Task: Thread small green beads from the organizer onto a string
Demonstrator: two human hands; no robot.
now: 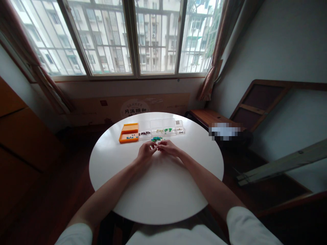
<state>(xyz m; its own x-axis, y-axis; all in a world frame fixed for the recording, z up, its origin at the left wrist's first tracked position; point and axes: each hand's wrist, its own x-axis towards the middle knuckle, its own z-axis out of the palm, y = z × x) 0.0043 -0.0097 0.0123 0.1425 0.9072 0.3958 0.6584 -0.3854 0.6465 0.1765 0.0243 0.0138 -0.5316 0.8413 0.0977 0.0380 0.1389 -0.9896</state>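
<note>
On the round white counter [158, 190], the left hand [146, 149] and right hand [167, 147] meet, fingertips pinched close; whatever they grip is too small to tell. Small blue-green pieces [156, 139] lie just beyond, near the open orange plastic box [129, 127] at far left.

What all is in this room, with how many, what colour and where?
Table: one, white, centre
Box: one, orange, open, table's far left
Clear cases: several, colourless, right of the box
Small pieces: too many to count, blue, green, dark and pale, in containers and piled near the hands
Window: one, pale-framed, beyond the table
Curtains: two, pinkish-brown, window's sides
Printed panel: one, tan, below the window
Bench: one, brown, right
Cabinet: one, orange-brown, far left
Left hand, right hand: two, bare, fingertips together over the table
</note>
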